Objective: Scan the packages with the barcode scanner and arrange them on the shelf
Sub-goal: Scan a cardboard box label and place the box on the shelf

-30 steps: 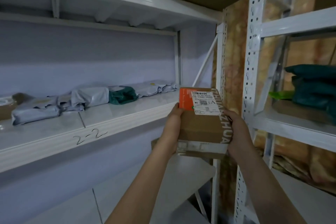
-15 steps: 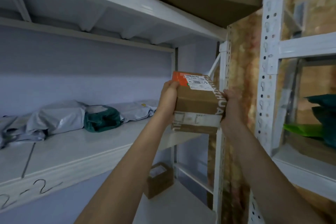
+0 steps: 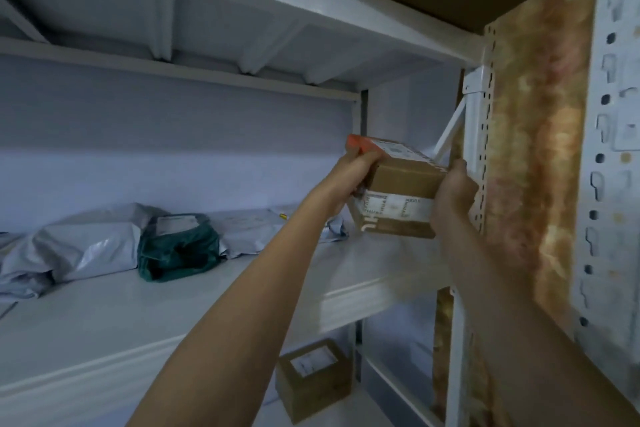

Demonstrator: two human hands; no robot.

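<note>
A brown cardboard box [image 3: 401,180] with an orange corner, a white label on top and a white tape band is held over the right end of the white shelf [image 3: 363,274]. My left hand [image 3: 349,177] grips its left side, fingers curled over the top edge. My right hand [image 3: 452,194] grips its right side, close to the shelf's upright post. The box's lower edge is at or just above the shelf board; I cannot tell if it touches. No barcode scanner is in view.
Grey plastic mailer bags [image 3: 83,246] and a dark green parcel [image 3: 178,246] lie along the back of the same shelf. A small cardboard box [image 3: 313,378] sits on the lower level. Perforated white uprights [image 3: 481,156] stand at right, another shelf board [image 3: 311,14] overhead.
Both hands have carried the box up and forward, from chest height in front of the rack into the shelf bay at its right end. The view has moved closer.
</note>
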